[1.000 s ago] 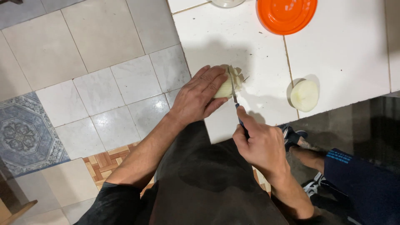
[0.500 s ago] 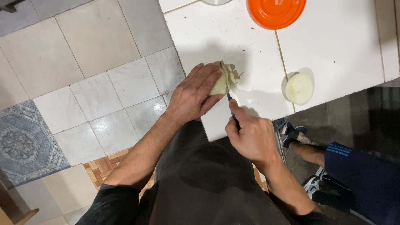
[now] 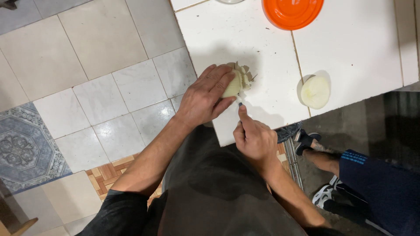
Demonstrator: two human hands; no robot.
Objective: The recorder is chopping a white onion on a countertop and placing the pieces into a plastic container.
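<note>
Clenched around a knife handle, the right hand [image 3: 256, 140] points its forefinger along the blade toward the onion [image 3: 234, 85]; the knife [image 3: 240, 104] itself is mostly hidden, only a bit showing at the fingertip. Just beyond, the left hand [image 3: 205, 98] grasps the onion, fingers curled over its top, pinning it to the white tiled counter [image 3: 350, 48] near the front edge. Cut pieces fan out on the onion's far side. Well to the right lies an onion half [image 3: 315, 91], cut face up. Farther back sits an orange bowl [image 3: 292, 12].
</note>
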